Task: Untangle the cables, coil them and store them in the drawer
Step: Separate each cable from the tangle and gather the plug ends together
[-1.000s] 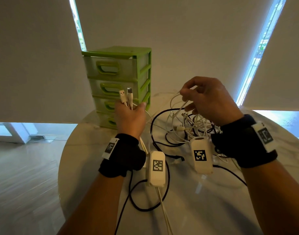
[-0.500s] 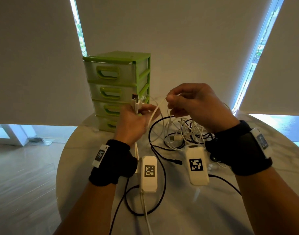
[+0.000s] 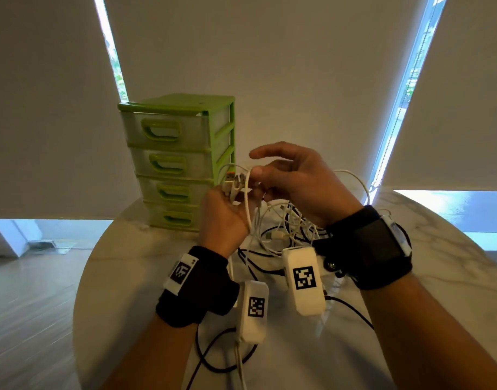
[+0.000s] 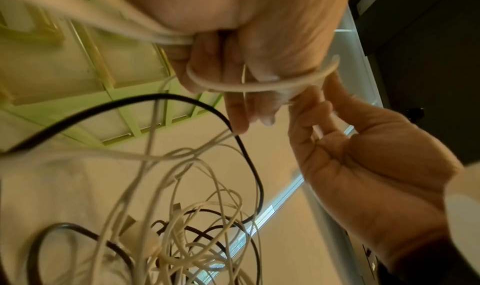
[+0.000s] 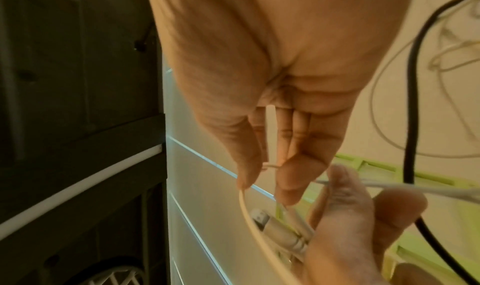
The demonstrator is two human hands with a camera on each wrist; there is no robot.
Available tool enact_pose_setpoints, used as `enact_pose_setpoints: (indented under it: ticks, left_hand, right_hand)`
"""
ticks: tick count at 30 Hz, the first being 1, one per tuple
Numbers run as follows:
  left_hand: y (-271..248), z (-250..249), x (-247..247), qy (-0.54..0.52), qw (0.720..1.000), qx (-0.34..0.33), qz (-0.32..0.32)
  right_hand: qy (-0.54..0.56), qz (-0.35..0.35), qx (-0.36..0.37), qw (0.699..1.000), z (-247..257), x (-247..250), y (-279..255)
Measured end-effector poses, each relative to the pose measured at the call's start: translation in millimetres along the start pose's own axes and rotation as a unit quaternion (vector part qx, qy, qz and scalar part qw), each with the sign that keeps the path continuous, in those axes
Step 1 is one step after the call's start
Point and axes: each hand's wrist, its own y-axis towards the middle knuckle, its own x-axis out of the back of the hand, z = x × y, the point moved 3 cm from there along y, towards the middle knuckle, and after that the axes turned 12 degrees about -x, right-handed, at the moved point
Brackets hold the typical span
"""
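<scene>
A tangle of white and black cables (image 3: pixel 284 229) lies on the round marble table (image 3: pixel 123 277), seen from below in the left wrist view as the cable tangle (image 4: pixel 182 238). My left hand (image 3: pixel 236 192) is raised in front of the green drawer unit (image 3: pixel 177 161). It grips the white cable's plug ends (image 3: pixel 233 181), and a loop of white cable (image 4: pixel 259 86) runs round its fingers. My right hand (image 3: pixel 258 175) meets it from the right. Its thumb and forefinger pinch the same white cable (image 5: pixel 244 199) just above the plugs (image 5: pixel 275 230). All drawers are closed.
The drawer unit stands at the table's back left edge, close behind both hands. A black cable (image 3: pixel 213 358) loops across the table near my forearms, and another black cable (image 4: pixel 246 156) arcs under the hands. Blinds and window strips lie beyond the table.
My right hand has moved left and up from above the tangle to meet the left hand, carrying white cable with it. The left hand still holds the plugs, now tilted leftward.
</scene>
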Motion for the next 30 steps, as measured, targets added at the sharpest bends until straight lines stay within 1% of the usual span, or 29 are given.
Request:
enact_pose_setpoints:
  ticks: [1, 2, 3, 4, 6, 7, 8, 9, 10, 12, 13, 14, 16, 19, 21, 22, 23, 24, 25, 26, 27, 28, 30]
  left_hand:
    - [0.7, -0.8, 0.1, 0.007, 1.0, -0.001, 0.001]
    - [2.1, 0.4, 0.9, 0.007, 1.0, 0.001, -0.007]
    - [3.4, -0.9, 2.9, 0.001, 1.0, 0.004, -0.025]
    - [4.9, -2.4, 5.9, -0.011, 0.999, 0.011, -0.05]
    - [9.3, -6.8, 11.9, -0.057, 0.994, 0.023, -0.089]
    - [11.7, -8.9, 15.3, -0.078, 0.992, 0.024, -0.1]
    - [13.0, -12.9, 19.6, -0.104, 0.988, 0.024, -0.11]
    - [15.1, -14.0, 24.9, -0.139, 0.982, 0.027, -0.125]
    - [17.9, -16.1, 30.8, -0.18, 0.973, 0.035, -0.142]
    - [22.8, -15.7, 39.7, -0.246, 0.953, 0.053, -0.166]
    - [24.2, -16.6, 40.8, -0.262, 0.948, 0.058, -0.169]
    - [26.4, -17.7, 40.3, -0.269, 0.945, 0.061, -0.174]
    - [36.5, -19.5, 36.2, -0.278, 0.941, 0.061, -0.185]
    - [65.8, -23.6, 34.5, -0.304, 0.928, 0.065, -0.206]
    - [85.5, -26.3, 40.1, -0.311, 0.921, 0.065, -0.227]
    - [91.4, -28.5, 40.3, -0.311, 0.922, 0.063, -0.222]
    - [95.0, -30.7, 39.0, -0.309, 0.927, 0.057, -0.204]
    - [96.1, -33.9, 36.1, -0.304, 0.935, 0.048, -0.176]
    - [95.1, -38.0, 32.1, -0.298, 0.943, 0.036, -0.142]
    - [93.1, -43.1, 27.1, -0.296, 0.949, 0.022, -0.103]
    - [90.3, -48.5, 21.5, -0.297, 0.953, 0.008, -0.062]
    - [86.7, -54.1, 15.6, -0.303, 0.953, -0.003, -0.021]
    - [77.9, -66.6, 4.5, -0.338, 0.94, -0.019, 0.039]
  right_hand:
    - [0.012, 0.014, -0.016, 1.0, -3.4, 1.1, 2.0]
    - [-0.005, 0.014, -0.036, 0.999, -7.5, 3.1, 4.0]
    - [-0.05, 0.011, -0.061, 0.997, -12.6, 5.4, 6.1]
    - [-0.108, 0.013, -0.091, 0.99, -18.9, 6.7, 7.7]
    - [-0.203, 0.033, -0.155, 0.966, -34.8, 8.1, 11.4]
    - [-0.236, 0.036, -0.181, 0.954, -44.7, 11.1, 15.1]
    - [-0.255, 0.021, -0.198, 0.946, -53.1, 17.3, 19.2]
    - [-0.251, -0.014, -0.205, 0.946, -59.4, 27.2, 23.5]
    - [-0.221, -0.053, -0.208, 0.951, -61.9, 37.5, 26.4]
    - [-0.107, -0.109, -0.206, 0.967, -59.9, 56.9, 28.4]
    - [-0.055, -0.125, -0.206, 0.969, -56.0, 63.9, 26.9]
    - [-0.028, -0.135, -0.202, 0.97, -51.4, 69.1, 25.2]
    - [-0.047, -0.147, -0.189, 0.97, -41.6, 78.4, 22.2]
    - [-0.098, -0.16, -0.202, 0.961, -36.6, 93.7, 11.7]
    - [-0.09, -0.197, -0.206, 0.954, -36.9, 109.5, 6.3]
    - [-0.099, -0.225, -0.202, 0.948, -34.2, 118.8, 3.4]
    - [-0.13, -0.246, -0.2, 0.94, -28.4, 125.5, -0.3]
    - [-0.176, -0.246, -0.203, 0.931, -22.4, 128.6, -3.0]
    - [-0.22, -0.219, -0.197, 0.93, -15.2, 126.5, -5.3]
    - [-0.248, -0.177, -0.173, 0.936, -6.7, 119.5, -7.4]
    - [-0.271, -0.144, -0.132, 0.943, 3.6, 108.3, -10.6]
    - [-0.297, -0.135, -0.083, 0.942, 13.8, 95.4, -14.5]
    - [-0.358, -0.154, 0.014, 0.921, 28.5, 68.6, -20.3]
